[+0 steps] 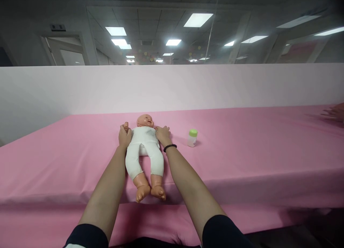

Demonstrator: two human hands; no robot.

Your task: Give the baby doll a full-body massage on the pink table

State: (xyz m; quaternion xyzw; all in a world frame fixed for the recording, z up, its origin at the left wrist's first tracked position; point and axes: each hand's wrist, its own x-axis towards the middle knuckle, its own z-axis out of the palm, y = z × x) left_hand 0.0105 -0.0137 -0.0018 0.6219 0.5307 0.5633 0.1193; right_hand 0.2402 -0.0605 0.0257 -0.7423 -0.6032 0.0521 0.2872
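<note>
On the pink surface a baby doll (145, 138) lies on its back, its white cloth body towards me and its bare feet at the front edge. My left hand (124, 136) is closed around the doll's arm on the left side, with the small doll hand poking out above my fingers. At the other side of the doll's chest, my right hand (163, 135) holds its other arm, mostly hidden under my fingers. A dark bead bracelet circles my right wrist. To the right of that hand stands a small clear bottle (192, 138) with a green lid.
The pink padded cover (255, 144) drops over a front edge close to me. Behind it runs a low white wall (188, 86) with glass above. Another person's hand (335, 111) reaches in at the far right edge.
</note>
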